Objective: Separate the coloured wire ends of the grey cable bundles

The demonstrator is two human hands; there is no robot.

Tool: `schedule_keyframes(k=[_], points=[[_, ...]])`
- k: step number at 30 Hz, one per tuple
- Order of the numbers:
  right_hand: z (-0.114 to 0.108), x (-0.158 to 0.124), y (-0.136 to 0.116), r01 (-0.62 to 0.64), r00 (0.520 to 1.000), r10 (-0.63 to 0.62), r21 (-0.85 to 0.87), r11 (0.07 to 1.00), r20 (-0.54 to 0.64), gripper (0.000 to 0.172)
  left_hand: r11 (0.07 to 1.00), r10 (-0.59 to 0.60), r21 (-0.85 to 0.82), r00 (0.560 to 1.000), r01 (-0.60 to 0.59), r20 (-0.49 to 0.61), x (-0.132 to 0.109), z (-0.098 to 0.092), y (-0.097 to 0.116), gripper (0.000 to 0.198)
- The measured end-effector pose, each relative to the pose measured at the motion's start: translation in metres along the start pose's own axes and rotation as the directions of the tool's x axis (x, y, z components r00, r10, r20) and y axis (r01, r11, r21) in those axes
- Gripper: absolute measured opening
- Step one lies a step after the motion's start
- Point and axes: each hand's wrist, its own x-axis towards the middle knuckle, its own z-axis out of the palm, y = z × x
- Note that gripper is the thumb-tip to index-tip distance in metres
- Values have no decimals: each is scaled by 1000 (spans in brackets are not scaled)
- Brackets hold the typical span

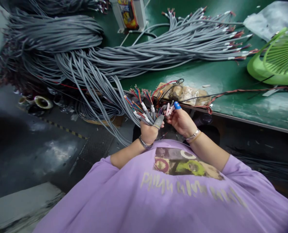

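Observation:
My left hand [149, 132] is closed around several grey cables [147, 115], whose stripped ends fan out in thin coloured wires. A grey cover wraps its thumb. Close beside it on the right, my right hand [182, 122] pinches a small pale pink clip [169, 110] near the wire ends. One of its fingertips wears a blue cover [177, 105]. Whether the clip touches a wire is too small to tell. The held cables run back up and left to the large heap on the bench.
Long grey cables [144, 53] lie across the green bench [231, 76], with a coiled bundle [61, 34] at left. A taped block [191, 94] with red and black leads sits at the bench edge. A green fan [277, 58] and a plastic bag [272, 19] are at right.

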Motion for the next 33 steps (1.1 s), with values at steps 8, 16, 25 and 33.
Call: schedule_keyframes(k=[8,16,25,33], points=[[4,9,2,-22,997,30,122,992,-67,39,999,2,53,1000,-3,30,2,-1,-10,30],[-4,15,13,17,999,-12,127,992,-39,44,997,-21,77,998,17,62,-3,-4,-13,30],[-8,2,12,-119,993,120,169,979,4,53,997,-82,9,993,81,90,-11,-12,-7,35],[-34,-1,14,-158,983,172,171,972,-68,54,957,-223,-153,960,248,168,-9,-18,-4,46]])
